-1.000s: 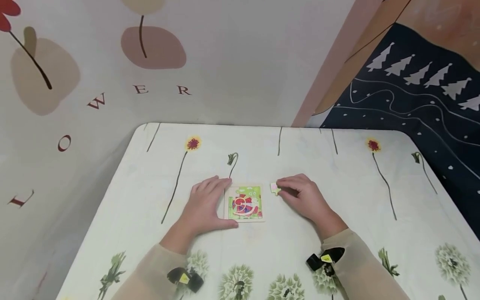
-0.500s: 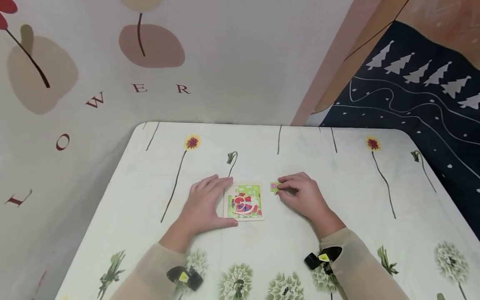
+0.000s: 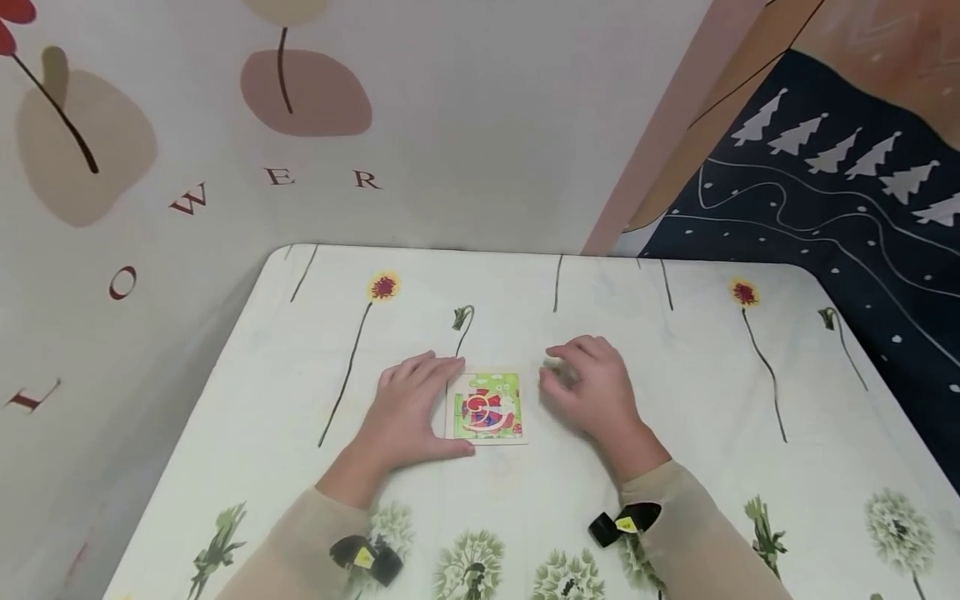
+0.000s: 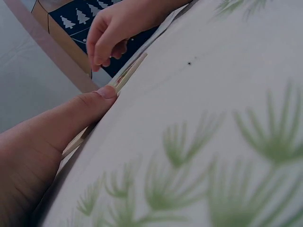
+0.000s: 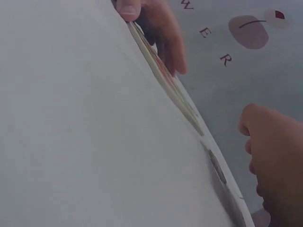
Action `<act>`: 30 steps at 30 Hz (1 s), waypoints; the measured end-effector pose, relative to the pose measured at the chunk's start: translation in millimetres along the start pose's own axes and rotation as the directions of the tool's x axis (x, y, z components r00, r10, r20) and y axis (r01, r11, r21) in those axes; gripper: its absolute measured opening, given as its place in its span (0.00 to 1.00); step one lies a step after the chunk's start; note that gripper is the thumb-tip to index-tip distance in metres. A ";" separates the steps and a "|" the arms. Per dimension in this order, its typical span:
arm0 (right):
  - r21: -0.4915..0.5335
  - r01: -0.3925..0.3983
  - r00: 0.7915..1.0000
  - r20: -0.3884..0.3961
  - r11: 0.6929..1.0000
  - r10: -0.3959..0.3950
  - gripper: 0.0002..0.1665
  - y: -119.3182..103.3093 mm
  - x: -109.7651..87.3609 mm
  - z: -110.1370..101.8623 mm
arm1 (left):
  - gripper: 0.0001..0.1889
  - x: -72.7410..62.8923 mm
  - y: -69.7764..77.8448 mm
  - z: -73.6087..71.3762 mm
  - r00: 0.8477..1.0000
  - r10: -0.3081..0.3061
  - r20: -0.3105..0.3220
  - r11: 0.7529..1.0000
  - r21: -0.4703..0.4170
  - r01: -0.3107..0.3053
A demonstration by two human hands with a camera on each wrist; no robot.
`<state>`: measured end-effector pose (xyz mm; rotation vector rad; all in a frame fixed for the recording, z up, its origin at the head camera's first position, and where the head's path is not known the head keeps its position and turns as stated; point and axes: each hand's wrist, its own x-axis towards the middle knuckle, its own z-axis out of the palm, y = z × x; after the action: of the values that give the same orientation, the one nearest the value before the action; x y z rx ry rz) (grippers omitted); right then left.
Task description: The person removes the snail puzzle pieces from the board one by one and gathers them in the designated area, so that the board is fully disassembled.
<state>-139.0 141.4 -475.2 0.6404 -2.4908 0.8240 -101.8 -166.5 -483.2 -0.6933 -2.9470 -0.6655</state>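
Puzzle (image 3: pixel 489 408) lies flat on the worktop (image 3: pixel 615 304); the left hand (image 3: pixel 405 408), spread wide, grips its left side between thumb and fingers. The right hand (image 3: pixel 596 387), loosely bent, thumb and forefinger apart, hovers above a thin piece (image 5: pixel 218 167).

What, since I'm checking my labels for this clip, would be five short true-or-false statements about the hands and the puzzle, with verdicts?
1. The left hand touches the puzzle. True.
2. The right hand rests on the puzzle. False: it is apart from it.
3. The puzzle is round. False: it is square.
4. The puzzle lies on the table. True.
5. Both sleeves are dark blue. False: they are beige.
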 end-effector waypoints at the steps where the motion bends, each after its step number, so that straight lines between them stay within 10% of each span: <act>1: 0.004 0.024 1.000 -0.005 1.000 -0.024 0.15 -4.4 1.3 3.5 | 0.64 -0.5 -0.2 -0.6 1.000 0.000 -0.001 1.000 0.001 0.000; 17: -0.135 -0.048 0.966 0.245 0.990 0.080 0.18 -62.3 4.8 43.3 | 0.62 -1.0 -0.7 1.1 1.000 0.024 -0.011 1.000 0.006 -0.024; 30: -0.154 -0.072 0.954 0.276 0.985 0.113 0.17 -68.2 4.4 43.6 | 0.62 -0.1 -0.1 -1.0 0.999 0.039 -0.030 0.999 0.011 -0.038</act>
<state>-116.4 63.6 -474.9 0.6330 -2.8288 0.6139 -101.8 -167.0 -482.3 -0.7303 -2.8999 -0.6510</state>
